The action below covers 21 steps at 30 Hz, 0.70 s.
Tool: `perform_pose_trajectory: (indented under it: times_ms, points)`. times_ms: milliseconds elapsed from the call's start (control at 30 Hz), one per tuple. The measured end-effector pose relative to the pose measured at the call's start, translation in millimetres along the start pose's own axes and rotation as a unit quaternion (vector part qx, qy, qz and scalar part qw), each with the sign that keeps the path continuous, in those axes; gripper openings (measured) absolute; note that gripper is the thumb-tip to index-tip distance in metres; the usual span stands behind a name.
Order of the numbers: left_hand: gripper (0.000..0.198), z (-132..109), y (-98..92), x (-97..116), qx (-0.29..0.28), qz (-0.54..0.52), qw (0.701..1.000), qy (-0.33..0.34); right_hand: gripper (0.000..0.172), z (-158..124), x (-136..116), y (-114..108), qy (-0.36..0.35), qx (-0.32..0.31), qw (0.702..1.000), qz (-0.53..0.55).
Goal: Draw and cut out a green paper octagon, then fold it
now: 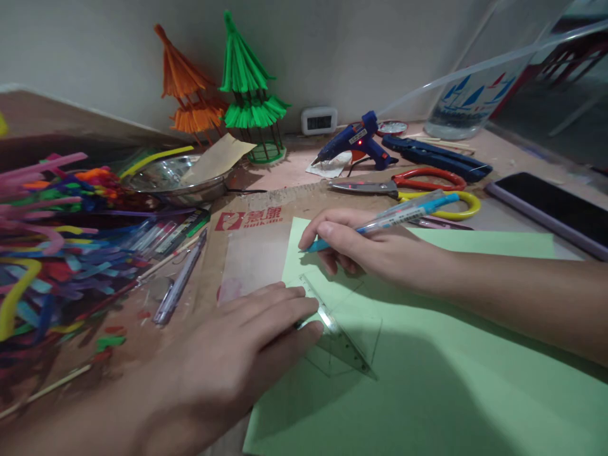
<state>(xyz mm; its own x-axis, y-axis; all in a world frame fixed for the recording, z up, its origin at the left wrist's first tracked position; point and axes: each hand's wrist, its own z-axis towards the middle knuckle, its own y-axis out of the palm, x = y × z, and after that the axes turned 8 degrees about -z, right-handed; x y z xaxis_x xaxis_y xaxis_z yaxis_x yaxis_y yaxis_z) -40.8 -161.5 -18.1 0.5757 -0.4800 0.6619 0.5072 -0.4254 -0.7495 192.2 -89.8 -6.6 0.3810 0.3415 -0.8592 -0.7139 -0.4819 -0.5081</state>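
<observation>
My left hand (247, 345) lies flat, fingers stretched out, pressing a clear plastic set square (344, 335) onto a light green sheet of paper (427, 380). My right hand (375, 247) is closed round a blue pen (403, 215), whose tip rests on the paper's top left corner, just above the set square. The paper lies partly on a piece of brown cardboard (256, 234) with red print.
A heap of coloured pipe cleaners (52, 240) fills the left. Pens (180, 278) lie beside it. Behind are a metal bowl (175, 180), orange (187, 95) and green (247, 88) paper trees, a blue glue gun (356, 142), scissors (403, 187), and a phone (555, 209) at the right.
</observation>
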Motion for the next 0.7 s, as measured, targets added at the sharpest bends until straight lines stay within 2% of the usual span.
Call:
perform_pose_trajectory:
  times_ms: [367, 700]
  points:
    - [0.031, -0.1, 0.1, -0.3, -0.001, 0.028, 1.0, 0.001, 0.034, 2.1, 0.9, 1.2, -0.024, 0.001, 1.0, -0.002]
    - [0.032, -5.0, 0.3, -7.2, -0.013, 0.045, 0.999, -0.009, 0.032, 0.1, 0.6, 0.8, -0.018, -0.003, 1.0, 0.007]
